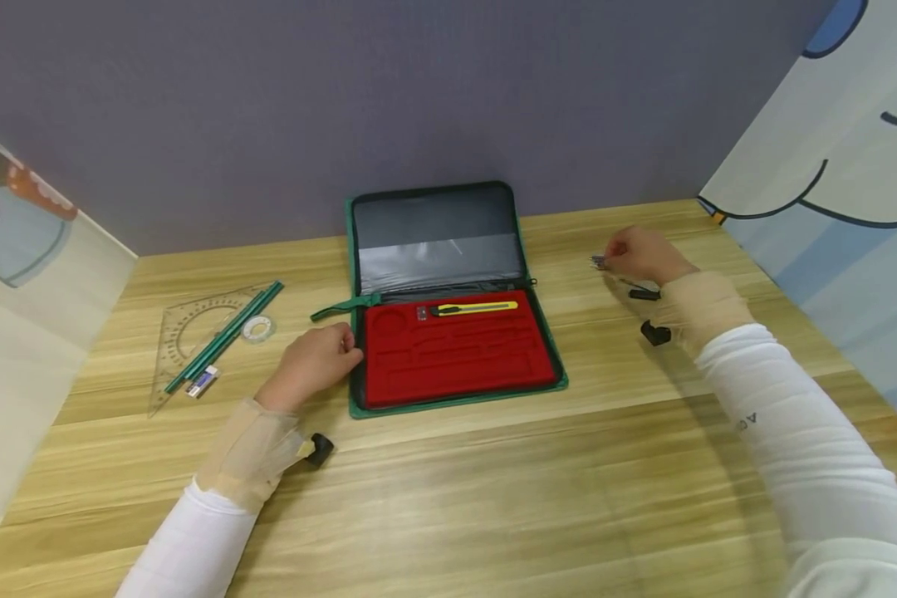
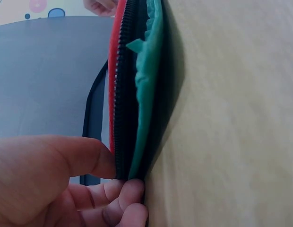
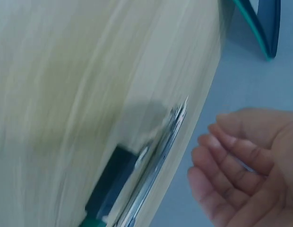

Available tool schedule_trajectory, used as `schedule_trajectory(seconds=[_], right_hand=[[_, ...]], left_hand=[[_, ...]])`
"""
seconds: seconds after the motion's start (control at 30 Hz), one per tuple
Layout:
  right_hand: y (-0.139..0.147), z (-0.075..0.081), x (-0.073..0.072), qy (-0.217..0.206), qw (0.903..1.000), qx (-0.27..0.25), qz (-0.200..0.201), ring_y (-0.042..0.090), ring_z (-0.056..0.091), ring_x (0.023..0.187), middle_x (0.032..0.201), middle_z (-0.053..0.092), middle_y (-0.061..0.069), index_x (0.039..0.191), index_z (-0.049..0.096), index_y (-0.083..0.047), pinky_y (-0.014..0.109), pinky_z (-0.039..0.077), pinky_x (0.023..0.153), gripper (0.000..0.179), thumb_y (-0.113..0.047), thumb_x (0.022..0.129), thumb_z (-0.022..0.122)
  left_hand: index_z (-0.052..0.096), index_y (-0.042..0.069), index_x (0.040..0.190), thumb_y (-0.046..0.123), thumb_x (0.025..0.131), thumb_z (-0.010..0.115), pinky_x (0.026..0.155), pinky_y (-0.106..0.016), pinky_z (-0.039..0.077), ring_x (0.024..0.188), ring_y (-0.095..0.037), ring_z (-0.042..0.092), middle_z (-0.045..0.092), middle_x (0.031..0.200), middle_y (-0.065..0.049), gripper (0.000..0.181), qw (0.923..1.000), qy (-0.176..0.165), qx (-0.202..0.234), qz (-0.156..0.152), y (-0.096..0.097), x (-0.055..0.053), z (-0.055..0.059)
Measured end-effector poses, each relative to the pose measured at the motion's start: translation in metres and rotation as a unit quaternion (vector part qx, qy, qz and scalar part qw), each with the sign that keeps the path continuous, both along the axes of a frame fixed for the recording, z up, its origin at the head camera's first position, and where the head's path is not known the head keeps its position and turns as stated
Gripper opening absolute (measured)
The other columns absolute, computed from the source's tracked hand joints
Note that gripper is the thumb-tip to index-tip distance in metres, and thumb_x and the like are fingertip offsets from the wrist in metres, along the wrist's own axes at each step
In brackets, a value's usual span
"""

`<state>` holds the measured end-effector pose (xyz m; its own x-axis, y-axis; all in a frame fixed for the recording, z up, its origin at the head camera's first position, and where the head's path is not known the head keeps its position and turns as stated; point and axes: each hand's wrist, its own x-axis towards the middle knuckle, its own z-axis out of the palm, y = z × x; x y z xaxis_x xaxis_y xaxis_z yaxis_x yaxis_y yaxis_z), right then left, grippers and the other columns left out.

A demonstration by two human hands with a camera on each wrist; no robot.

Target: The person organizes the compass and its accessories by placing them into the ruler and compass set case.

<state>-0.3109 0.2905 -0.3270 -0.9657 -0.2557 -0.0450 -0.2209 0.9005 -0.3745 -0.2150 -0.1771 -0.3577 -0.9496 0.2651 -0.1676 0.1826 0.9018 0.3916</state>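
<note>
While our left hand (image 1: 316, 363) is pinching the central case (image 1: 433, 220) at eight o'clock, our empty, loosely curved right hand (image 1: 643, 256) is hovering beside metal tools (image 3: 156, 163) near two-thirty; we're seemingly starting a pickup, probably needing precise pinching next

In front of me spreads a yellowish wood-grain tabletop (image 1: 456, 498), its streaks running roughly left to right. Along its far edge rises a plain greyish-purple panel (image 1: 433, 100). To my left there's a whitish wall (image 1: 37, 357) with cartoon shapes in grey, blue and orange; to my right, a white and pale-blue wall (image 1: 777, 158) with bold dark outlines. Soft light pales the near wood.
</note>
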Motion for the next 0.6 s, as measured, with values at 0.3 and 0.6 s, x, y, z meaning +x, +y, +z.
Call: schedule_trajectory(seconds=[0.3, 0.6], right_hand=[[0.026, 0.001, 0.002, -0.007, 0.9952, 0.045, -0.086, 0.017, 0.034, 0.052, 0.052, 0.041, 0.000, 0.058, 0.048, -0.006, 0.034, 0.032, 0.055, 0.021, -0.002, 0.078, 0.044], [0.043, -0.007, 0.003, -0.021, 0.9928, 0.050, -0.107, 0.010, 0.019, 0.047, 0.046, 0.023, -0.006, 0.048, 0.031, -0.016, 0.028, 0.024, 0.048, 0.032, 0.000, 0.074, 0.042]], left_hand=[[0.054, 0.008, 0.081, 0.021, 0.085, 0.055, 0.050, -0.030, 0.033, 0.059, -0.019, 0.048, 0.052, 0.066, -0.002, 0.013, 1.0000, 0.002, 0.001, 0.001, 0.002, 0.001, 0.000], [0.055, 0.008, 0.081, 0.021, 0.085, 0.055, 0.051, -0.029, 0.034, 0.059, -0.019, 0.048, 0.052, 0.065, -0.002, 0.013, 1.0000, 0.002, 0.003, 0.000, 0.003, 0.002, 0.000]])
